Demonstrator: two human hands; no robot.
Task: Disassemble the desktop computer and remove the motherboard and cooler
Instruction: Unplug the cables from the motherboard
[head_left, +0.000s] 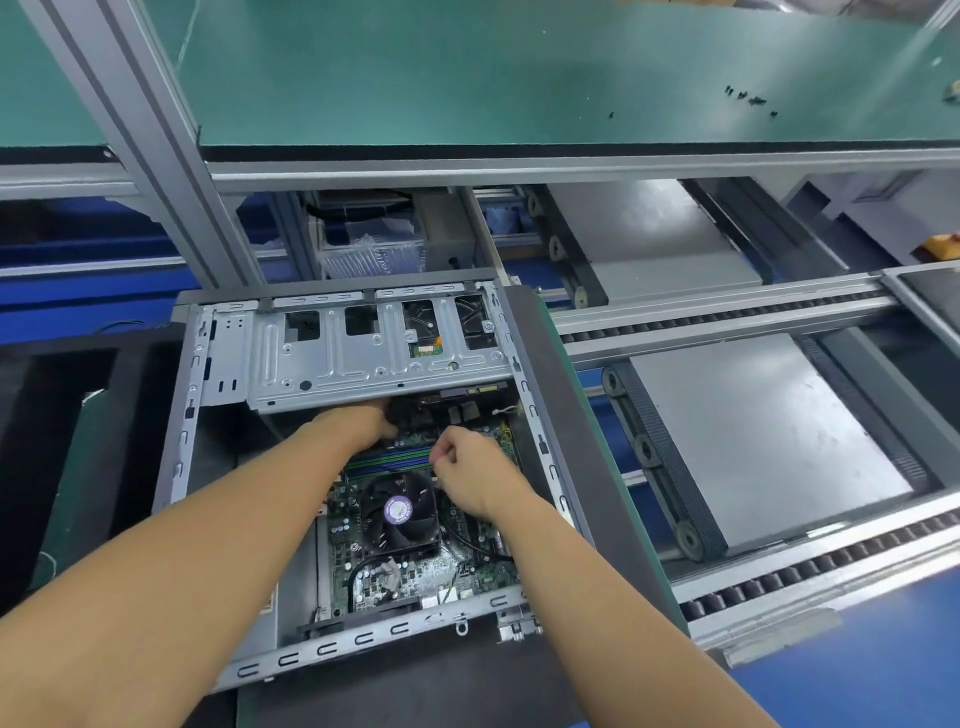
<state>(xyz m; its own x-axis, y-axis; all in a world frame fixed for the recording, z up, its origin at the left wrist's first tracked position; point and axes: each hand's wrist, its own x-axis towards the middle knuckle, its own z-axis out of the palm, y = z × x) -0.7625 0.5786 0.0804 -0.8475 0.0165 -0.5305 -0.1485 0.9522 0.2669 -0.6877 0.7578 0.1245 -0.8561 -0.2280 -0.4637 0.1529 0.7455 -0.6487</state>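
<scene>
While cooler (399, 512) lies just beside right grip (467, 475), curled, hold unclear | left grip (376, 423) clasps black cables (413, 413)

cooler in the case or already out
In. The cooler sits on the motherboard inside the open case.

Beyond your left hand (371, 423), a green-matted shelf (519, 78) on grey aluminium posts (140, 135) — right of your right hand (470, 475), a grey roller conveyor (753, 314).

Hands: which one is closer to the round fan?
The right hand, with curled fingers just beside the cooler fan. The left hand is farther back, reaching in at the lower edge of the metal drive cage.
</scene>
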